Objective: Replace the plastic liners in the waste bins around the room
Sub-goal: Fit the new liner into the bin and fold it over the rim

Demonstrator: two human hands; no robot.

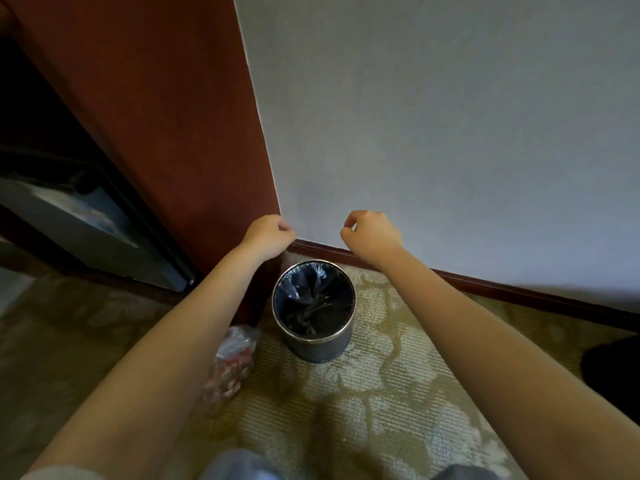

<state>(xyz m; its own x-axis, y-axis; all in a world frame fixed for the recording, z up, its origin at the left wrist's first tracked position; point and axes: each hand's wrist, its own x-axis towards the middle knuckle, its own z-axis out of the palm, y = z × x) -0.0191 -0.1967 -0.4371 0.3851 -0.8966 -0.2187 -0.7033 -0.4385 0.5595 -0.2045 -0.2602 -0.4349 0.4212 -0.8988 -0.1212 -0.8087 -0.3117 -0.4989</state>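
Observation:
A round dark waste bin (313, 310) with a metal rim stands on the carpet by the wall corner. Wrinkled clear plastic liner (304, 282) shows inside it, shiny at the far-left side. Both my hands are raised above the bin's far rim. My left hand (266, 235) has its fingers curled with the tips pinched together. My right hand (372, 233) does the same a bin's width away. Faint clear film seems to run from the bin up toward my left hand; against the wall it is hard to make out.
A bunched clear bag with reddish waste (232, 362) lies on the patterned carpet (363, 393) left of the bin. A red-brown cabinet side (166, 116) and a grey wall (433, 116) meet behind the bin. A dark small fridge (86, 223) sits at left.

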